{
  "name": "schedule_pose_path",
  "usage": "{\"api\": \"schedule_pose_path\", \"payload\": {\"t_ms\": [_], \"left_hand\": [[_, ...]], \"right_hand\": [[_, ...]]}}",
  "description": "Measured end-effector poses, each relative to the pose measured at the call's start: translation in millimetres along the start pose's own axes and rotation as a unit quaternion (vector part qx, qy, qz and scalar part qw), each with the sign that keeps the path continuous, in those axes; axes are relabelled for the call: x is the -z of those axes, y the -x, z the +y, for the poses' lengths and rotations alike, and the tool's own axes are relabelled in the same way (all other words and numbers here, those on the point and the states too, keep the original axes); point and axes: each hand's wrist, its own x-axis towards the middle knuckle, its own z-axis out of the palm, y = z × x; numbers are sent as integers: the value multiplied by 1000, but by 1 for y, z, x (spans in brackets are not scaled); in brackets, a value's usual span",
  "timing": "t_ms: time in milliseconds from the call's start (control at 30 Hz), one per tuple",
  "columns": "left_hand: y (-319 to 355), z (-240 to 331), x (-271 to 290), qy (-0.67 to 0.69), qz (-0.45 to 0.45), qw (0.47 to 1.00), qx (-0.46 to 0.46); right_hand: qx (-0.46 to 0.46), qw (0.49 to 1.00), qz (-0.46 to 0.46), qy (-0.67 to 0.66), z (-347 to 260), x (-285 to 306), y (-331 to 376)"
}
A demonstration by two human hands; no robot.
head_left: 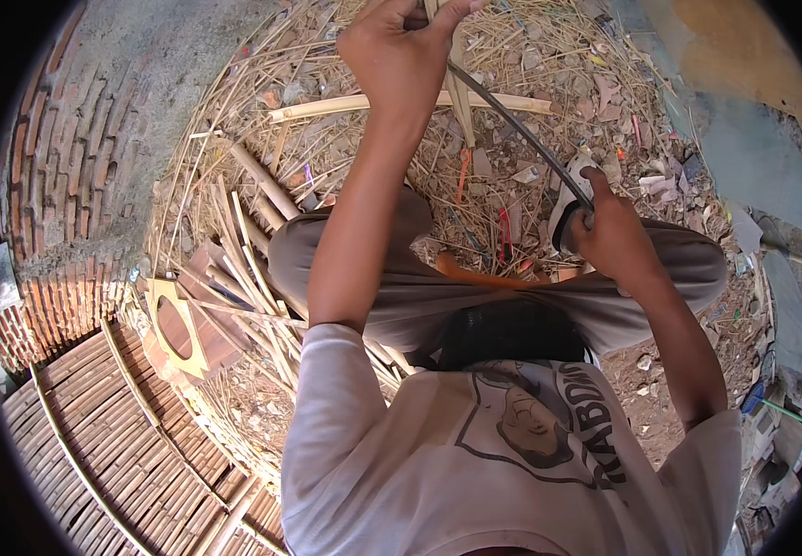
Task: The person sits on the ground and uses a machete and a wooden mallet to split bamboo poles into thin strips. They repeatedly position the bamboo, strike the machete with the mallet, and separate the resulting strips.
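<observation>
We see the ground (646,394) first, strewn with straw-like shavings and scraps. At lower left a big panel of bamboo slats (95,435) spreads out, and nearer the left knee lies a loose heap of bamboo sticks (262,329). Ahead of the knees, a pale split piece of bamboo (327,107) lies crosswise on the litter. The knife (530,138) slants up to the bamboo strip (459,102), which hangs between the knees and the top edge. Of the hands, the left hand (396,42) pinches the strip high up, and the right hand (614,236) grips the knife in a closed fist. We judge the strip part-worked: it is already narrow, yet the blade lies at it, so some cutting probably remains. Its upper end runs out of view, so we cannot tell how much.
</observation>
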Motion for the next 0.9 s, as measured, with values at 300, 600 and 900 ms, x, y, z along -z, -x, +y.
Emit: {"api": "schedule_pose_path", "payload": {"t_ms": [300, 600, 900], "left_hand": [[-18, 25, 7, -37, -16, 998, 49], [158, -7, 14, 322, -36, 919, 223], [223, 2, 60, 141, -239, 905, 324]], "right_hand": [[-12, 998, 50, -48, 18, -62, -48], [-112, 884, -14, -453, -32, -87, -18], [-17, 821, -75, -566, -67, -104, -44]]}}
